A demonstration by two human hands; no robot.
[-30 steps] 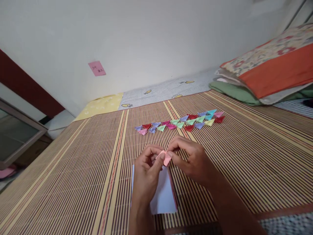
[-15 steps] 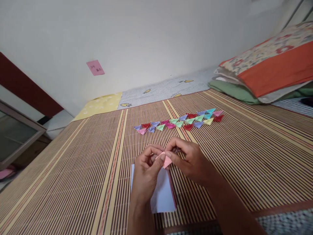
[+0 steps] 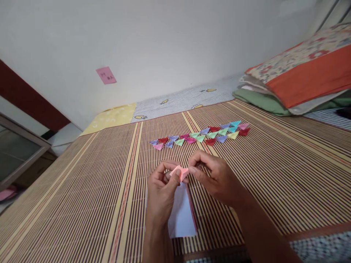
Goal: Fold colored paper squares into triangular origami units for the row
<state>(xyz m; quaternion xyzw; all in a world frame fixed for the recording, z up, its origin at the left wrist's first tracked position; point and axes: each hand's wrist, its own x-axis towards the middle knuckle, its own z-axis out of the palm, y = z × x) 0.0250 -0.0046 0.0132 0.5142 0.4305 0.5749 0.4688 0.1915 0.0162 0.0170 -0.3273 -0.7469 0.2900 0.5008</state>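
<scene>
A small folded piece of pink paper [image 3: 184,173] is held above the mat, between my two hands. My left hand [image 3: 162,188] grips it with the thumb lying across its front and the fingers behind. At its right corner, the thumb and index finger of my right hand [image 3: 216,176] close in a pinch on the tip. Below them lies a stack of pale rectangular paper sheets [image 3: 182,217], partly covered by my left hand and wrist; a reddish edge shows along its right side.
Several small folded paper triangles [image 3: 200,138] in many colours lie in slanting rows beyond my hands on a striped bamboo mat [image 3: 109,190]. Pillows and folded bedding [image 3: 309,82] are piled at the right. A pink note [image 3: 106,75] is stuck to the wall.
The pink paper has turned, so its point now faces right instead of down. My right hand has shifted slightly right, from the paper's middle to its corner.
</scene>
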